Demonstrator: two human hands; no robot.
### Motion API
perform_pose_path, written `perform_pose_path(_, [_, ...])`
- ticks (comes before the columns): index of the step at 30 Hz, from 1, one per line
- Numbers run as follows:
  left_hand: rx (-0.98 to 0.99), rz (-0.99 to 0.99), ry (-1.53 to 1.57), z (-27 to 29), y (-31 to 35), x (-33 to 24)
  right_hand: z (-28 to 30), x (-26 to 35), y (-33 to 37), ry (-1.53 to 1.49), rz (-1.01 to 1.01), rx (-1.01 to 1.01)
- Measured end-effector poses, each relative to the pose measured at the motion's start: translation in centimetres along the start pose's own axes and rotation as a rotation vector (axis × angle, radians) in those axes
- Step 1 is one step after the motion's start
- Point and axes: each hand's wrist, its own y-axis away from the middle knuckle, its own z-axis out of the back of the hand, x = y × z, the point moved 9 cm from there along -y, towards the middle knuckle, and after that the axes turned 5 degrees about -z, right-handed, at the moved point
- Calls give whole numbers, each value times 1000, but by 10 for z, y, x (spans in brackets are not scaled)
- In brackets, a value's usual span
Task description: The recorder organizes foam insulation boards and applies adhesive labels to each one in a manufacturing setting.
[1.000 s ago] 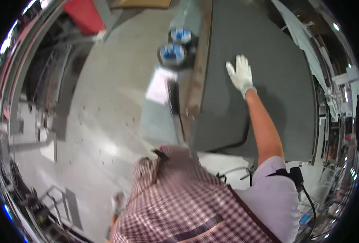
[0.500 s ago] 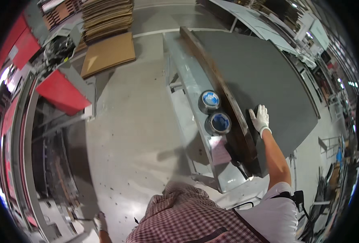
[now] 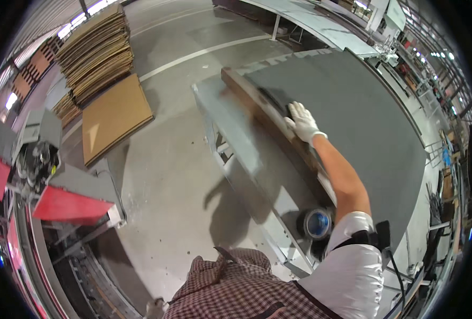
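Observation:
My right hand (image 3: 303, 123), in a white glove, lies with fingers stretched out over a large dark grey sheet (image 3: 353, 127). It is beside a long brown bar (image 3: 273, 119) running along the sheet's left edge. A small dark patch shows at the fingertips; I cannot make out what it is. At the near end of the bar stands a dark tape roll with a blue core (image 3: 305, 223); another roll is mostly hidden behind my right sleeve. My left hand (image 3: 156, 307) shows only partly at the lower edge, blurred, its fingers unclear.
A pale metal bench (image 3: 220, 106) runs under the bar and sheet. To the far left, a tall stack of cardboard sheets (image 3: 100, 53) stands behind a lower cardboard pile (image 3: 116, 117). Red and grey machinery (image 3: 73, 204) lines the left side. A long light table (image 3: 300, 18) stands beyond.
The view has shifted forward, so the tape rolls now appear nearer to me. My right hand has moved farther along the bar, still flat. My left hand has dropped lower in view.

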Motion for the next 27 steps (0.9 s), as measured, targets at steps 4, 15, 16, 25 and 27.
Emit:
perform_pose_path(4, [201, 284, 103, -9, -75, 18, -1, 29, -107, -102, -70, -47])
perform_pose_path(15, [245, 87, 58, 197, -518, -147, 13, 24, -136, -393, -69, -270])
perform_pose_path(16, [177, 96, 188, 229, -573, -140, 11, 32, -145, -222, -146, -194])
perform_pose_path(25, [197, -396, 12, 316, -824, -572, 15, 26, -158, -73, -331, -20])
perform_pose_path(27, [358, -318, -182, 290, -845, -582, 11, 18, -155, -180, -412, -58])
